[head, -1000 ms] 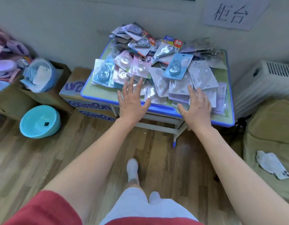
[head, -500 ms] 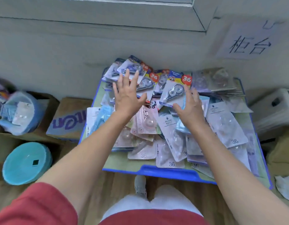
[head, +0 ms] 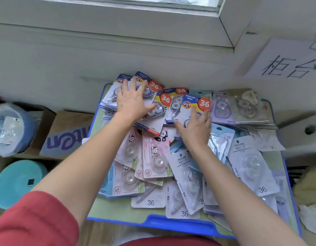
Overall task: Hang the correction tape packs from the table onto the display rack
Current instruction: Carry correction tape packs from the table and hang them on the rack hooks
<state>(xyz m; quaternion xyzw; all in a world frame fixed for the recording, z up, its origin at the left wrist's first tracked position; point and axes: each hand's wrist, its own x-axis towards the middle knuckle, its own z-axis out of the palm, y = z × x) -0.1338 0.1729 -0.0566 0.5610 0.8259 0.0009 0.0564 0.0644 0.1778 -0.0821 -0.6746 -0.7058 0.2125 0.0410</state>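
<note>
Several correction tape packs lie heaped on a small table with a blue rim (head: pixel 182 226). At the back are blue and yellow packs with red "36" labels (head: pixel 165 99), in the middle pink panda packs (head: pixel 156 157), at the front white packs (head: pixel 184 199). My left hand (head: pixel 133 102) lies flat with spread fingers on the blue packs at the back left. My right hand (head: pixel 194 127) rests with spread fingers on a blue and yellow pack (head: pixel 194 103) at the back centre. No display rack is in view.
A wall and window sill (head: pixel 118 31) stand right behind the table. Left of the table are a cardboard box (head: pixel 65 137), a blue tub with packs (head: pixel 10 128) and a turquoise bowl (head: pixel 17 181). A paper sign (head: pixel 288 61) hangs on the wall at right.
I have stepped up to the table. Both hands moved from the table's front edge over the heap to the blue packs at the back and now lie on them.
</note>
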